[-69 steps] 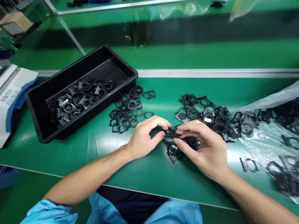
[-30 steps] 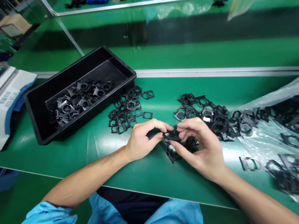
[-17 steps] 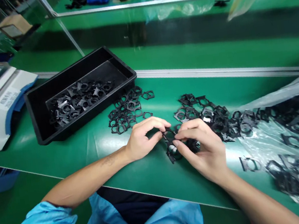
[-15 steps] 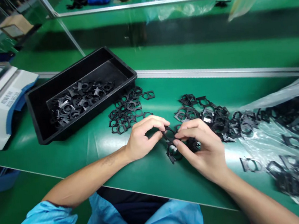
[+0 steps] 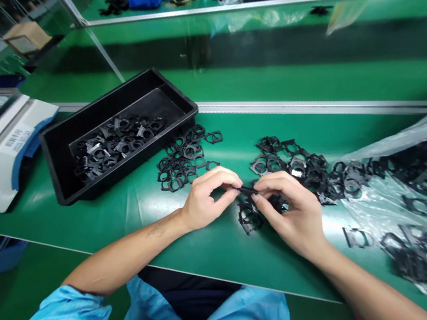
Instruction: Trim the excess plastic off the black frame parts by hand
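"Between the fingertips, what's pinched?"
"A black plastic frame [image 5: 247,190], held edge-on by the left hand [image 5: 207,200] and right hand [image 5: 289,213]."
"What's left?"
"A heaped plastic bag [image 5: 410,134] at three o'clock; fewer in the black tray [image 5: 138,157] at ten o'clock."

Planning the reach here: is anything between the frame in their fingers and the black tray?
Yes. The left hand pinching the frame is on that line, and beyond it a low, loose pile of black frames lies on the mat just before the tray.

Black frame [image 5: 247,190] now edge-on
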`<state>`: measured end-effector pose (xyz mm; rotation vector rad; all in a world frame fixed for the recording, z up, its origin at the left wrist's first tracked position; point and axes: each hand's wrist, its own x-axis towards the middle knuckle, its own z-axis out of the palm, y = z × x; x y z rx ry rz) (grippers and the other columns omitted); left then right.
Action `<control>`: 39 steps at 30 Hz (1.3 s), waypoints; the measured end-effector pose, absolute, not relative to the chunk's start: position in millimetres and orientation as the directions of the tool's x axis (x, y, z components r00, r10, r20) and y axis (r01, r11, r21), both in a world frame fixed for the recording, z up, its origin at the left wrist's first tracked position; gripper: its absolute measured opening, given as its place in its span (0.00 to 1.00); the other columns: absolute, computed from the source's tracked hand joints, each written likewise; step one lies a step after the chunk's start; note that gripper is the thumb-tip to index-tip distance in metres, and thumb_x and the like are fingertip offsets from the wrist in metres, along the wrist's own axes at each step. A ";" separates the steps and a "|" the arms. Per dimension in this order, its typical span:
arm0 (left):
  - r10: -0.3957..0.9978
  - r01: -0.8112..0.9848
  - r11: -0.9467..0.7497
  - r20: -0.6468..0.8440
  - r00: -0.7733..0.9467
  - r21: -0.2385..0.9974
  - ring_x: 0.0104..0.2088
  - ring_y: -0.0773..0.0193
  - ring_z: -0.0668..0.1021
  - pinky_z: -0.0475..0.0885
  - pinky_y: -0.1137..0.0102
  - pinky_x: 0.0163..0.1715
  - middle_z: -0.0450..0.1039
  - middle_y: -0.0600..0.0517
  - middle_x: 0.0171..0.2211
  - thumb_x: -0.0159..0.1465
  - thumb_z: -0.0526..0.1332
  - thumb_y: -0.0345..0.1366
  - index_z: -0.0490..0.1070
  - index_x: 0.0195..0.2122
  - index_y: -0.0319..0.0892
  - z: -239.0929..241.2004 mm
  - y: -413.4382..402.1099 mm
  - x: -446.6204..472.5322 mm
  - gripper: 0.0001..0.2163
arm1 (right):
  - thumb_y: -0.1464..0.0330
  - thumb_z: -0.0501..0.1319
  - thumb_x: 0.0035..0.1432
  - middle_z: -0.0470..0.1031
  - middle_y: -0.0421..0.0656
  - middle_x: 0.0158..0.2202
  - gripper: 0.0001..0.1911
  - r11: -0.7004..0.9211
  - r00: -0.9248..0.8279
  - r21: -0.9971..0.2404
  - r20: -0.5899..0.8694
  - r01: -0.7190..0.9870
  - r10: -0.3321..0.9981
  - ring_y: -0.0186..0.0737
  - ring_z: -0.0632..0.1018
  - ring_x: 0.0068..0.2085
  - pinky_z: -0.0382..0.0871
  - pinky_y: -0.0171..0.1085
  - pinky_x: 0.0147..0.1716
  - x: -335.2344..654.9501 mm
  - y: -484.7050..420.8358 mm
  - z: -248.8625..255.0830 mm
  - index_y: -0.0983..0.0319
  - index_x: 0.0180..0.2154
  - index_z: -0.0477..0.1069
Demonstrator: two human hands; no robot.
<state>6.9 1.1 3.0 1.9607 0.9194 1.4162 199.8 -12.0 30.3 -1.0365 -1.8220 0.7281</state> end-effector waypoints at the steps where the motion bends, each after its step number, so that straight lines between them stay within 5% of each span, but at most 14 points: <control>1: 0.785 0.211 -0.618 0.580 0.217 0.757 0.37 0.64 0.80 0.75 0.67 0.39 0.79 0.50 0.35 0.66 0.62 0.29 0.73 0.37 0.42 3.1 1.0 6.9 0.02 | 0.73 0.64 0.62 0.76 0.44 0.36 0.04 0.477 -0.259 -0.806 0.406 0.351 0.876 0.41 0.76 0.33 0.74 0.41 0.32 199.9 -11.9 30.0 0.58 0.38 0.73; 15: 0.850 0.242 -0.522 0.478 0.221 0.818 0.26 0.70 0.68 0.67 0.71 0.30 0.73 0.52 0.35 0.69 0.60 0.33 0.71 0.38 0.42 4.3 0.3 5.3 0.03 | 0.70 0.64 0.63 0.78 0.44 0.36 0.03 0.498 -0.314 -0.768 0.395 0.403 0.863 0.42 0.78 0.34 0.74 0.41 0.34 203.5 -6.0 29.0 0.58 0.39 0.74; 21: 0.910 0.244 -0.403 0.414 0.008 0.882 0.22 0.70 0.62 0.60 0.72 0.22 0.61 0.58 0.25 0.71 0.58 0.42 0.67 0.43 0.44 3.1 13.1 1.1 0.08 | 0.68 0.66 0.61 0.80 0.46 0.38 0.02 0.639 -0.523 -0.546 0.376 0.543 0.765 0.51 0.79 0.41 0.74 0.50 0.43 220.7 17.3 19.2 0.58 0.37 0.77; 27: 0.722 0.517 -0.549 0.685 -0.102 0.656 0.33 0.67 0.74 0.71 0.71 0.36 0.73 0.51 0.37 0.69 0.60 0.44 0.73 0.42 0.42 46.2 49.6 -67.7 0.10 | 0.60 0.64 0.62 0.80 0.48 0.37 0.09 0.798 -0.630 -0.367 0.489 0.478 0.603 0.54 0.78 0.39 0.74 0.52 0.37 228.1 34.3 3.4 0.58 0.39 0.78; 31: 0.606 0.737 -0.366 0.747 -0.274 0.568 0.31 0.67 0.74 0.71 0.72 0.35 0.74 0.51 0.36 0.66 0.62 0.37 0.76 0.39 0.41 72.1 65.3 -142.9 0.06 | 0.58 0.60 0.65 0.80 0.50 0.36 0.13 0.835 -0.655 -0.296 0.520 0.464 0.548 0.54 0.78 0.38 0.75 0.52 0.35 228.2 35.6 -0.5 0.59 0.39 0.78; 35: 0.635 0.856 -0.296 0.756 -0.156 0.425 0.39 0.62 0.76 0.73 0.68 0.39 0.76 0.46 0.42 0.62 0.64 0.31 0.78 0.42 0.40 88.3 50.5 -150.3 0.07 | 0.61 0.57 0.67 0.80 0.51 0.36 0.13 0.819 -0.644 -0.269 0.514 0.506 0.567 0.53 0.79 0.37 0.75 0.51 0.35 227.1 30.5 1.6 0.60 0.37 0.78; 39: 0.597 0.656 -0.674 0.774 0.212 0.340 0.41 0.62 0.79 0.76 0.65 0.45 0.79 0.49 0.41 0.69 0.60 0.33 0.77 0.46 0.43 101.5 -12.1 -90.0 0.08 | 0.61 0.55 0.68 0.80 0.51 0.37 0.16 0.819 -0.674 -0.263 0.468 0.510 0.571 0.53 0.80 0.37 0.75 0.49 0.36 223.0 28.6 4.8 0.61 0.38 0.78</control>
